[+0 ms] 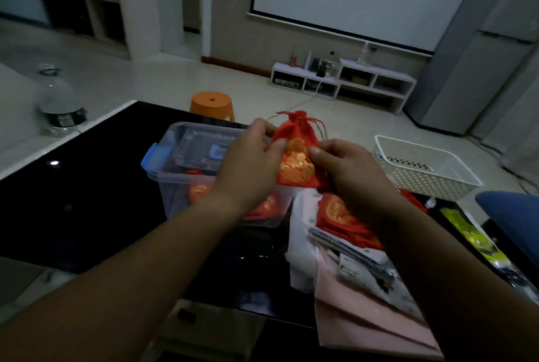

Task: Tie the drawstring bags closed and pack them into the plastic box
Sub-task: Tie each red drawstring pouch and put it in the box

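Fingers (261,125) of both hands are pinched on a red bag (296,163), which is held between the left hand (250,157) and right hand (347,169) above the box (175,151). Its neck looks gathered. Some packed bags (199,191) are seen inside; a stack (335,213) is left beside it, so roughly half is judged undone
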